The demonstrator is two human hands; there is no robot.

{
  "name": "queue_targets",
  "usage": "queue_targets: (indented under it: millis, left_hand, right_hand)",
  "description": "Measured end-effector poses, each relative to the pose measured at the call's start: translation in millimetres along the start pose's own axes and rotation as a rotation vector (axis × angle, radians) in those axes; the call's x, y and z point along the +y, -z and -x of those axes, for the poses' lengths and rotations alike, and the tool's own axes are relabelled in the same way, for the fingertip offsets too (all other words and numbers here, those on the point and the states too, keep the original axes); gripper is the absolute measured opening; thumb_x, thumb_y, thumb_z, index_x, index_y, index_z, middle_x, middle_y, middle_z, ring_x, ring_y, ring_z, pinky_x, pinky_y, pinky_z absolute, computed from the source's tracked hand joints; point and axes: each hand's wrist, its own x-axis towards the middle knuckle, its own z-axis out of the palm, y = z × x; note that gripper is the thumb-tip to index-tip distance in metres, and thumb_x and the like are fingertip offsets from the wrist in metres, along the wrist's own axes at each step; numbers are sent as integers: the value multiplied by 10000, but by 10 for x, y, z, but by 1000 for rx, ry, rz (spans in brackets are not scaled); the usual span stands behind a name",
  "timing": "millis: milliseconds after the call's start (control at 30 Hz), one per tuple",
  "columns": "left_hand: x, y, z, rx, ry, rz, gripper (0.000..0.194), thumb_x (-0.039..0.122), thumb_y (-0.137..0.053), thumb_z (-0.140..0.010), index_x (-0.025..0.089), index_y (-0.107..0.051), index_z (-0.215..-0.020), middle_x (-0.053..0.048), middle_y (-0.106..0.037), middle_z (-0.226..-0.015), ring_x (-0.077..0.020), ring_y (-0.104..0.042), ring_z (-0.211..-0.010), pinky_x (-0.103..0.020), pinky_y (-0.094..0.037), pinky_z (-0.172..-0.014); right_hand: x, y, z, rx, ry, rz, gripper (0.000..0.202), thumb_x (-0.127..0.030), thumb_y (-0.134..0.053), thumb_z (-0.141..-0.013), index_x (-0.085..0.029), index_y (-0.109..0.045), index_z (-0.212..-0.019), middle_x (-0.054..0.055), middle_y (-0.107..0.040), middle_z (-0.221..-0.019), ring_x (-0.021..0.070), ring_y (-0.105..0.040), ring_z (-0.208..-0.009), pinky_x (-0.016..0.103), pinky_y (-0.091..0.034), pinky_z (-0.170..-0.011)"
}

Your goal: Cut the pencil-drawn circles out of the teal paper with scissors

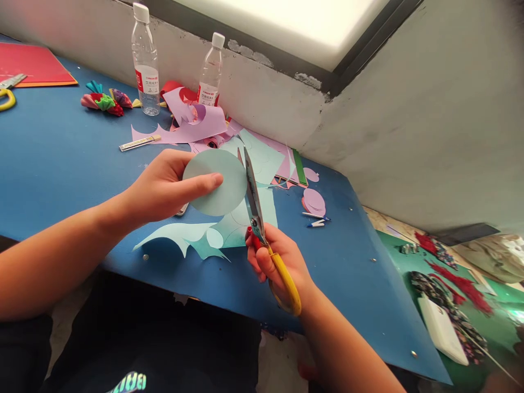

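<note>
Between the thumb and fingers of my left hand (pixel 164 188) is a pale green paper circle (pixel 221 194), held up above the table. My right hand (pixel 282 262) grips scissors (pixel 254 202) with yellow and red handles. Their blades point upward at the circle's right edge and stand slightly apart; I cannot tell whether they touch the paper. Under both hands lies a pale green paper scrap (pixel 172 234) with curved cut-outs. Another pale green sheet (pixel 262 158) rests behind, with faint circle outlines. The fingers behind the circle are hidden.
Two plastic bottles, one left (pixel 148 71) and one right (pixel 210 71), stand by the wall. Purple paper scraps (pixel 196 128) heap near them. Purple paper circles (pixel 314 202) and pens (pixel 317 221) lie to the right on the blue table (pixel 344 273). Red paper (pixel 33 63) is far left.
</note>
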Motion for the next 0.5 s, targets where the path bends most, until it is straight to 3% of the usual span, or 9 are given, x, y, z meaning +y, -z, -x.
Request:
queue_targets:
  millis: [500]
  left_hand:
    - [37, -39, -9, -1, -50, 93, 412, 451, -976, -880, 215, -689, -702, 7, -575, -662, -122, -485, -581, -250, -401, -478]
  right_hand:
    - [-31, -12, -2, 0, -4, -31, 761, -986, -818, -978, -248, -636, -989, -72, -542, -638, 96, -402, -471, 276, -329, -468]
